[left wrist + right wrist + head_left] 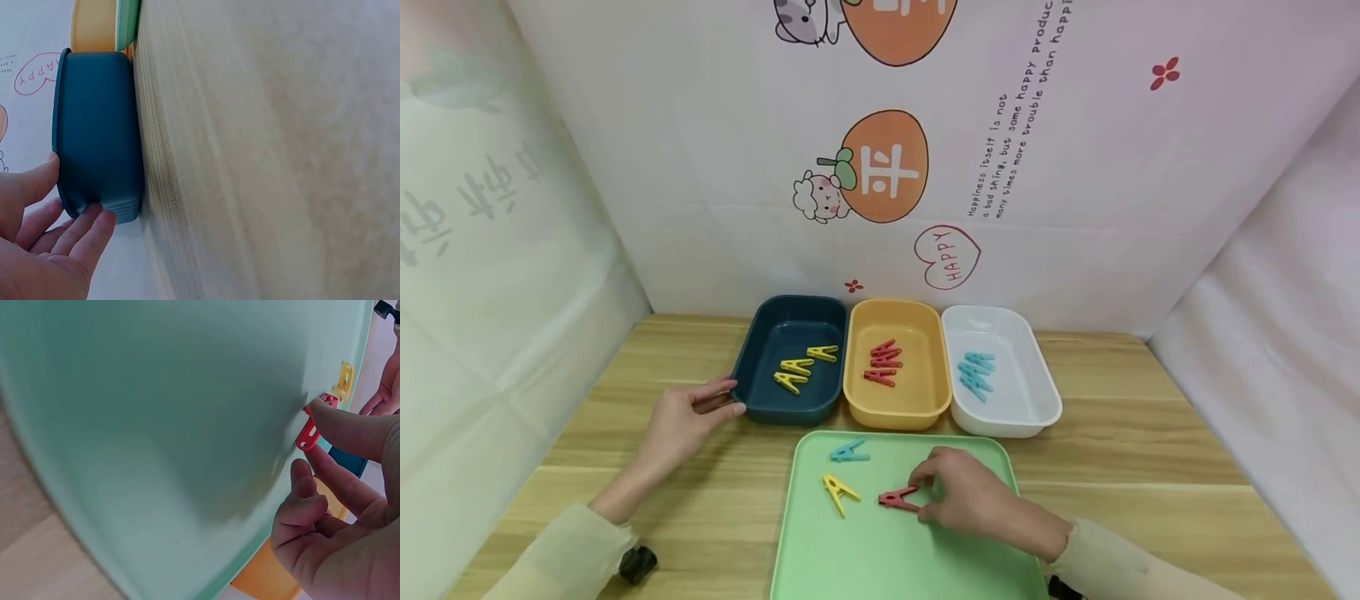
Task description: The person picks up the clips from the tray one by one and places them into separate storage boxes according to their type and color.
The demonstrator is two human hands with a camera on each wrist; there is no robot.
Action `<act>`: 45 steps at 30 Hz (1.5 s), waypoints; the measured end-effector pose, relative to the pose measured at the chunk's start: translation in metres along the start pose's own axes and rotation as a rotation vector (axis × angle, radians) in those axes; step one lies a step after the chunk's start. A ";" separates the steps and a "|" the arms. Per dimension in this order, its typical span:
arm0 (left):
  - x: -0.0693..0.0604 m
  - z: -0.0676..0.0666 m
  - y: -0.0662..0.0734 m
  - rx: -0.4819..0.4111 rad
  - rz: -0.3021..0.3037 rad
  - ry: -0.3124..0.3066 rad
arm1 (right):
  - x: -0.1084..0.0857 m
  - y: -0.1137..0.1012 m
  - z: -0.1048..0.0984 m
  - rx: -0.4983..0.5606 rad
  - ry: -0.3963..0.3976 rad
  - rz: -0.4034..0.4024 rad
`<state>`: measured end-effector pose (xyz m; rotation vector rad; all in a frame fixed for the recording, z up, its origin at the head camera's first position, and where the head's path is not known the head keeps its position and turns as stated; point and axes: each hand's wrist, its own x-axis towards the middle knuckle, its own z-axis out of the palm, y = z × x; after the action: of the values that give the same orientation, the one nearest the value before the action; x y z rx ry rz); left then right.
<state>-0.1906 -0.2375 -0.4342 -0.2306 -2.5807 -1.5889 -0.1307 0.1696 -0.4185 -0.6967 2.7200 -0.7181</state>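
Note:
Thumb and index finger of my right hand (966, 492) pinch the two handle ends of a red clothespin (898, 498) at the green tray (880, 567). The right wrist view shows the same red clothespin (308, 433) between thumb and index finger, with the other fingers curled below. Left of it on the tray lie a yellow clothespin (840, 494) and a light blue clothespin (850, 451). My left hand (681, 421) touches the near left corner of the dark blue bin (790, 415). In the left wrist view its loosely extended fingers (94, 240) rest against the bin's wall.
Yellow clothespins (796, 366) lie in the dark blue bin. Beside it, a yellow-orange bin (898, 417) holds red clothespins (883, 362), and a white bin (1022, 417) holds light blue clothespins (976, 375). A printed cloth (1060, 275) hangs behind the wooden table (1135, 450).

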 end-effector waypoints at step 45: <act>0.000 0.000 0.000 0.012 0.005 0.005 | -0.019 0.034 -0.006 0.180 0.156 0.053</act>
<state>-0.1904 -0.2372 -0.4344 -0.2324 -2.5834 -1.5694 -0.1293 0.2079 -0.4289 -0.5465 2.7537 -1.0290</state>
